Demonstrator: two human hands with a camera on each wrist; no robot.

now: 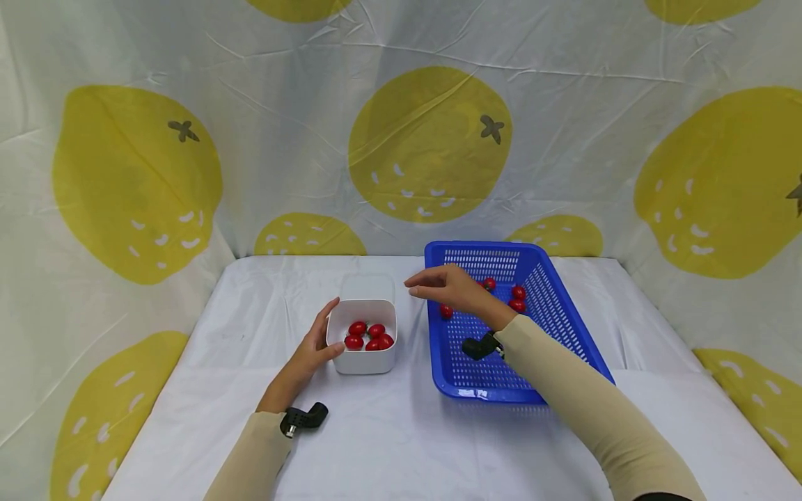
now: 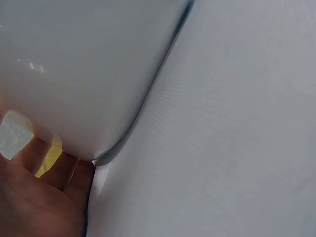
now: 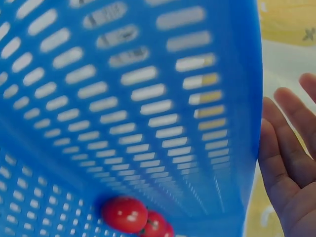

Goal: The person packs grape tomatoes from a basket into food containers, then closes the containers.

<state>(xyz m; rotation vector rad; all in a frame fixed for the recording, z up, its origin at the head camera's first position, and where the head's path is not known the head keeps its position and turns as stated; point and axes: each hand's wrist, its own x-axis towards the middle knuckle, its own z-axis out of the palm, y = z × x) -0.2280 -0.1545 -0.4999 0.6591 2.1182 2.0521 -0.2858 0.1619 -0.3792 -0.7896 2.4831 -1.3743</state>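
Observation:
My left hand (image 1: 309, 353) holds the left side of a white square box (image 1: 365, 362), its thumb at the front rim and its fingers along the wall. Several red cherry tomatoes (image 1: 374, 330) lie inside. In the left wrist view the fingers (image 2: 59, 170) rest against the smooth box wall (image 2: 74, 84). Over the left rim of a blue perforated basket (image 1: 457, 392), my right hand (image 1: 454, 289) reaches leftward, fingers extended, thumb just below them and nothing visible between. More cherry tomatoes (image 1: 517, 299) sit in the basket, partly hidden by the right arm.
Behind the box lies a pale, translucent rounded-square piece (image 1: 367, 286), like a lid. A white cloth (image 1: 401, 445) covers the table. Lemon-printed fabric (image 1: 288, 153) hangs at the back and sides.

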